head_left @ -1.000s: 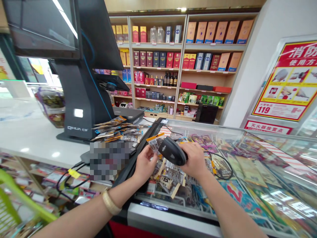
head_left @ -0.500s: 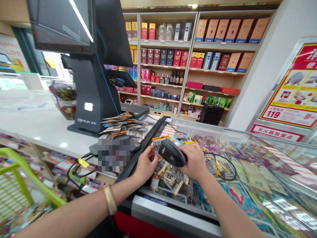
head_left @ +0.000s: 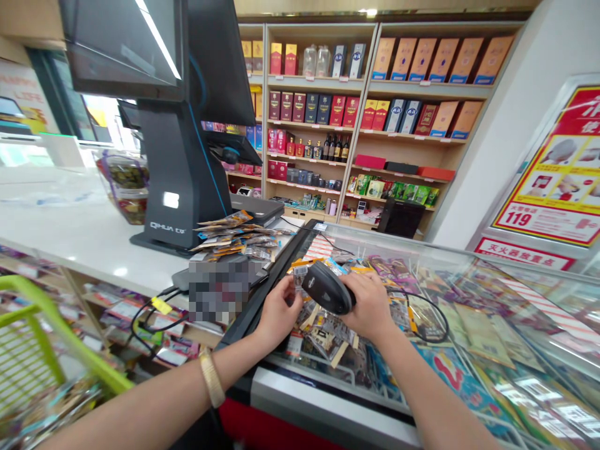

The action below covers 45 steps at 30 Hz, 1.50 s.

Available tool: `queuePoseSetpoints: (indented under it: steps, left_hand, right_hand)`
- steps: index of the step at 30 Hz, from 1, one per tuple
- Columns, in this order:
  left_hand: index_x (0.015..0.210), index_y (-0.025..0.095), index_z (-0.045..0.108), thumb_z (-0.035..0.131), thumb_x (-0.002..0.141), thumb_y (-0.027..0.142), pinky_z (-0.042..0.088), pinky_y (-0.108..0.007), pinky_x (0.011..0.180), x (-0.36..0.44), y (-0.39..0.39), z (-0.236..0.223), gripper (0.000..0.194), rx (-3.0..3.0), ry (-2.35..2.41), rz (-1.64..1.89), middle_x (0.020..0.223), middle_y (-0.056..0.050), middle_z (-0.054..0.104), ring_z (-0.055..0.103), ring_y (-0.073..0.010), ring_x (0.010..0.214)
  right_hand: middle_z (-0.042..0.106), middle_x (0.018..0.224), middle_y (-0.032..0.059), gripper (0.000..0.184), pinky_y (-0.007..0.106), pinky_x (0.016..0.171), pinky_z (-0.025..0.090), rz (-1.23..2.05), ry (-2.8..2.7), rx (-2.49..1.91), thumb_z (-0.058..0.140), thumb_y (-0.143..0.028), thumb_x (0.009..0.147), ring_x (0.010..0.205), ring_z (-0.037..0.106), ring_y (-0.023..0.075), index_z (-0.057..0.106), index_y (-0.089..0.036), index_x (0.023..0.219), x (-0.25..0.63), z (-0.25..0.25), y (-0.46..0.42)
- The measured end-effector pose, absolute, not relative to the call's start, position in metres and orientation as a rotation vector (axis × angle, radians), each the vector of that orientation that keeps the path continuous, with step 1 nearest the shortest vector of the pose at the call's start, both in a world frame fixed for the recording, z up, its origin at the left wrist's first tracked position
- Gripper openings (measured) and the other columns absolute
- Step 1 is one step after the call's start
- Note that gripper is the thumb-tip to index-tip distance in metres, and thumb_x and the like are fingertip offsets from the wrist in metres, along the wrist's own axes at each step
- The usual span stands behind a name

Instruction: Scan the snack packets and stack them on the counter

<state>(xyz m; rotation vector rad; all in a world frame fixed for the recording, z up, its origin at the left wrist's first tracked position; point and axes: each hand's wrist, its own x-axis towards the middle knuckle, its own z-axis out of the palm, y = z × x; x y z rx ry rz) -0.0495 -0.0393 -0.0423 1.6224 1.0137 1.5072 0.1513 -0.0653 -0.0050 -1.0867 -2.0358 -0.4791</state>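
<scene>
My right hand [head_left: 370, 305] is wrapped round a black barcode scanner [head_left: 327, 289], whose head points left toward my left hand. With thumb and fingers bent together, my left hand [head_left: 280, 315] pinches a small snack packet [head_left: 300, 274] that shows a barcode and an orange edge. The scanner's head is close beside this packet and hides part of it. Under both hands, several loose snack packets [head_left: 328, 337] lie on the glass top of a display case. From the scanner's handle a black cable [head_left: 445, 319] loops out to the right.
On the counter [head_left: 94, 250] at left stands a dark cash register [head_left: 175, 169]. Beside its base lies a pile of snack packets [head_left: 234, 237]. A green basket [head_left: 70, 331] holding packets is at lower left. Shelves of boxed bottles [head_left: 314, 109] stand behind the glass-topped case [head_left: 469, 262].
The view has shifted slightly, so the register and basket appear a little further right. Both hands keep their hold, with scanner and packet almost in the same place.
</scene>
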Motion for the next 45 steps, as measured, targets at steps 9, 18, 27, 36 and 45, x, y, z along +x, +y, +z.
queuePoseSetpoints:
  steps: [9,18,27,36,45]
  left_hand:
    - [0.091,0.019,0.063,0.059,0.073,0.019,0.052,-0.028,0.073,-0.050,-0.041,-0.042,0.018,1.642,1.007,1.540,0.080,-0.002,0.070,0.066,-0.0171,0.074]
    - [0.091,0.017,0.067,0.055,0.073,0.013,0.053,-0.030,0.073,-0.026,-0.003,-0.015,0.022,1.604,0.917,1.312,0.081,-0.004,0.072,0.068,-0.0179,0.076]
    - [0.096,0.017,0.071,0.059,0.076,0.016,0.051,-0.031,0.078,-0.042,0.030,0.008,0.023,2.206,1.206,1.320,0.096,-0.008,0.069,0.063,-0.0178,0.084]
    - [0.122,0.018,0.065,0.056,0.080,0.036,0.045,-0.050,0.091,-0.184,0.063,0.078,0.047,2.281,2.424,0.895,0.126,-0.018,0.060,0.056,-0.0385,0.112]
    - [0.097,0.015,0.076,0.047,0.084,0.026,0.049,-0.039,0.083,-0.211,0.064,0.091,0.034,2.108,2.419,0.814,0.104,-0.019,0.073,0.067,-0.0346,0.098]
  right_hand:
    - [0.069,0.083,0.0053,0.026,0.034,0.073,0.032,-0.511,-1.983,-1.072,0.055,-0.026,0.068,0.078,0.060,0.0219,0.061,-0.020,0.092,0.153,-0.004,-0.066]
    - [0.063,0.077,0.0054,0.017,0.033,0.069,0.036,-0.688,-1.747,-1.042,0.058,-0.031,0.077,0.074,0.057,0.0221,0.059,-0.020,0.090,0.184,-0.005,-0.058]
    - [0.063,0.077,0.0044,0.022,0.031,0.067,0.038,-0.770,-1.714,-1.037,0.059,-0.035,0.078,0.071,0.058,0.0212,0.058,-0.020,0.093,0.199,-0.010,-0.049]
    - [0.063,0.076,0.0049,0.019,0.032,0.068,0.036,-0.726,-1.744,-1.088,0.056,-0.034,0.080,0.073,0.059,0.0212,0.059,-0.019,0.091,0.192,-0.008,-0.052]
    - [0.062,0.076,0.0051,0.022,0.032,0.070,0.036,-0.719,-1.793,-1.101,0.054,-0.034,0.081,0.075,0.058,0.0214,0.060,-0.018,0.096,0.192,-0.013,-0.051]
